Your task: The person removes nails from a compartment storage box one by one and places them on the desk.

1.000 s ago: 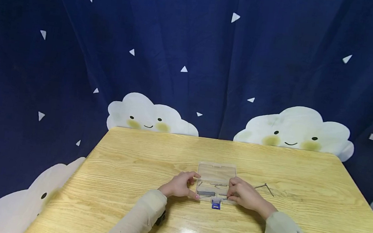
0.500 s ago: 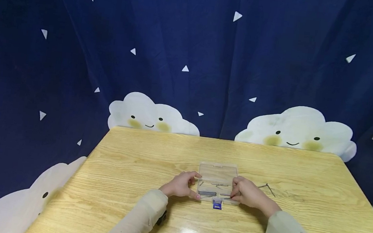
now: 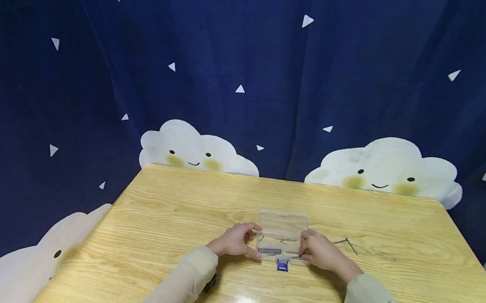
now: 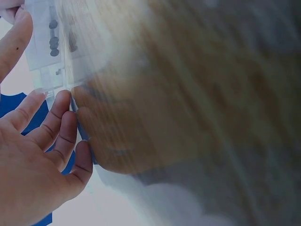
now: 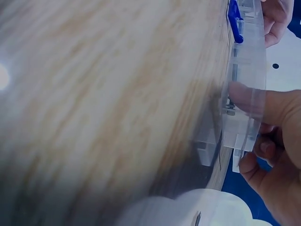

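Observation:
A clear plastic box (image 3: 282,222), divided into compartments, lies with its lid raised at the far side and a blue latch (image 3: 282,265) hanging at the front. Several grey nails (image 3: 269,251) lie side by side in its front left compartment. My left hand (image 3: 235,240) holds the left end, thumb at the front corner and index finger farther back. At the right end, my right hand (image 3: 320,250) reaches into the front compartment, where more nails (image 3: 292,253) lie. The right wrist view has its thumb (image 5: 244,98) behind the clear wall, right at a nail (image 5: 230,112), other fingers curled.
Loose nails (image 3: 346,241) lie on the wooden table (image 3: 184,199) just right of the box, behind my right hand. Smaller pieces (image 3: 285,240) lie in the box's back compartments. A dark blue curtain (image 3: 216,69) with white clouds hangs behind the table.
My right fingertips have shifted slightly within the box's right compartment, and the nail by them changes its slant a little. My left hand stays on the box.

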Demonstrator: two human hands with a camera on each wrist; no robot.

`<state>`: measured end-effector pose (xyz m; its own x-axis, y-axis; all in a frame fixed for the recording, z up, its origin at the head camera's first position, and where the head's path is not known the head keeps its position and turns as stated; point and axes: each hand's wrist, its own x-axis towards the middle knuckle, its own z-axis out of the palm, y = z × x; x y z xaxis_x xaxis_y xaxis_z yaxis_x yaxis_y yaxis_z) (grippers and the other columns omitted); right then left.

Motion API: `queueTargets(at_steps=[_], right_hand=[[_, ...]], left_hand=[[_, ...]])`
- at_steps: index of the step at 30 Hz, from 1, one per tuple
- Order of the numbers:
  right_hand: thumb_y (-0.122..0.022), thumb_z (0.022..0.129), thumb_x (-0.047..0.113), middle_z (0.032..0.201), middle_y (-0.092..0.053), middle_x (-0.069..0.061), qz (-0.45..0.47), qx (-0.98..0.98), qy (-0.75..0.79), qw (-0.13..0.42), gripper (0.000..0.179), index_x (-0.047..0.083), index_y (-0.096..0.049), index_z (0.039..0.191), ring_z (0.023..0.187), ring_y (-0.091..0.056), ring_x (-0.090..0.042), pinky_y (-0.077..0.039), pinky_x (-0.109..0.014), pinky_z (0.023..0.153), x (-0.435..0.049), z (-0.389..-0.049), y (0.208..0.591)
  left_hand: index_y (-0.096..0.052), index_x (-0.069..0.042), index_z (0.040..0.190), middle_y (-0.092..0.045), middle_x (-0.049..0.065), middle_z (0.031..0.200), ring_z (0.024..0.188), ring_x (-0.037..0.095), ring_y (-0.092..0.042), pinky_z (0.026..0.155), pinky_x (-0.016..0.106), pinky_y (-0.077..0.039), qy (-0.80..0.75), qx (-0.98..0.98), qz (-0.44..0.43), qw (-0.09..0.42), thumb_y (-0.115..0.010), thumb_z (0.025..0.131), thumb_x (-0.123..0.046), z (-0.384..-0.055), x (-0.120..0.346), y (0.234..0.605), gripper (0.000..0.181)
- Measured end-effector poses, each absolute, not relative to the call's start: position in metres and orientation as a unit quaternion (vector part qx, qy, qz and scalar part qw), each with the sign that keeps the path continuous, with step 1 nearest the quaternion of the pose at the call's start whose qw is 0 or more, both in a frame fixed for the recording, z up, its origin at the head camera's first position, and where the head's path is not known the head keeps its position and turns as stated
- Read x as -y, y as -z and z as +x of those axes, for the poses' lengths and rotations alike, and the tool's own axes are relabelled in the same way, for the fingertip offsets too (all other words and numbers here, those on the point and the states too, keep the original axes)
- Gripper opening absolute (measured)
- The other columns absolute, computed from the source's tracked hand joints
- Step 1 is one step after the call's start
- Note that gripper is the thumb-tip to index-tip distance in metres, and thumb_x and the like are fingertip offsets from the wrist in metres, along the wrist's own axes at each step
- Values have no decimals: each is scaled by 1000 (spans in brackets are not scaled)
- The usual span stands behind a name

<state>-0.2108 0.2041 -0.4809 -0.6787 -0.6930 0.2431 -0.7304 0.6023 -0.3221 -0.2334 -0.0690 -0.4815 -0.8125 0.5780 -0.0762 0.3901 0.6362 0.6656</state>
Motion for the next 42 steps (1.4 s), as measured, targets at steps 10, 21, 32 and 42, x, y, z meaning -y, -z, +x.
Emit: queueTargets(at_steps=[10, 21, 32, 42], right_hand=[[-78, 67, 5, 69, -41, 12, 390, 879, -269, 61, 7, 9, -74, 72, 66, -36, -3, -37, -21, 57, -210, -211, 488], [-77, 70, 18, 69, -63, 10, 314, 923, -222, 24, 5, 14, -75, 72, 60, -54, -4, -42, -22, 53, -212, -205, 474], [-77, 68, 5, 68, -68, 0, 210, 921, -323, -47, 5, 8, -74, 72, 61, -59, -8, -47, -26, 55, -208, -202, 476], [-76, 68, 4, 69, -67, 2, 160, 931, -326, -28, 6, 10, -74, 69, 67, -59, -14, -47, -34, 62, -203, -199, 483]], left_hand=[[-52, -9, 124, -52, 1, 87, 80, 19, -45, 71, 28, -35, -326, -895, 270, 143, -81, 67, -31, -234, 68, 482, 67], [-52, -8, 123, -52, 3, 87, 81, 19, -45, 71, 29, -35, -332, -894, 268, 140, -81, 67, -30, -233, 66, 480, 67], [-52, -9, 123, -51, 2, 87, 81, 18, -45, 72, 29, -36, -334, -893, 265, 143, -81, 68, -32, -232, 67, 481, 66], [-52, -8, 124, -52, 3, 88, 81, 19, -45, 71, 28, -35, -338, -891, 268, 142, -81, 68, -31, -230, 69, 480, 67]])
